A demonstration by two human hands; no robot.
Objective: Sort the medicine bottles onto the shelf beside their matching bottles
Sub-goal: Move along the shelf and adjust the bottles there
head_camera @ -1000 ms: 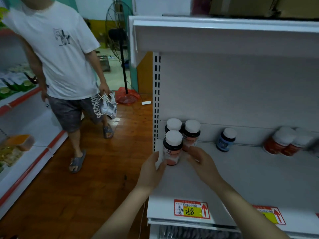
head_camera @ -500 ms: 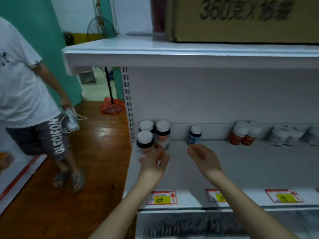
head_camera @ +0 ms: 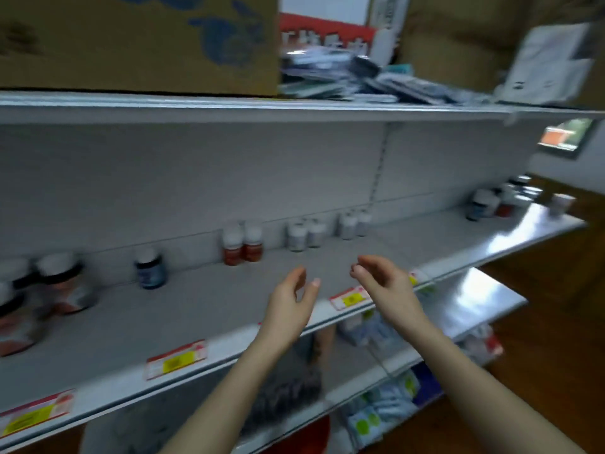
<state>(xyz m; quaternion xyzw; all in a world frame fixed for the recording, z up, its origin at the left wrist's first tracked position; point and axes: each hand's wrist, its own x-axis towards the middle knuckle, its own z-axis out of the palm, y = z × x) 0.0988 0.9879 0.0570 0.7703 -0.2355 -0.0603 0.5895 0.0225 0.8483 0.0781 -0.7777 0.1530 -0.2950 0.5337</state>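
The white shelf [head_camera: 209, 303] runs across the head view, blurred by motion. At its far left stand dark bottles with pink labels [head_camera: 62, 283]. A single blue bottle [head_camera: 150, 268] stands to their right, then two red bottles [head_camera: 242, 245], then several white bottles [head_camera: 306, 232]. More mixed bottles [head_camera: 494, 201] cluster at the far right end. My left hand [head_camera: 291, 299] and my right hand [head_camera: 381, 280] hover side by side over the shelf's front, fingers loosely curled, holding nothing.
A cardboard box [head_camera: 137, 40] and piled packets [head_camera: 343, 77] sit on the top shelf. Price tags [head_camera: 176, 358] line the shelf edge. Lower shelves [head_camera: 465, 309] hold packaged goods. Wooden floor [head_camera: 563, 290] shows at the right.
My view has swung right along the shelf. Both hands have left the pink-label bottles at the left and moved right, empty. The passing person is out of view.
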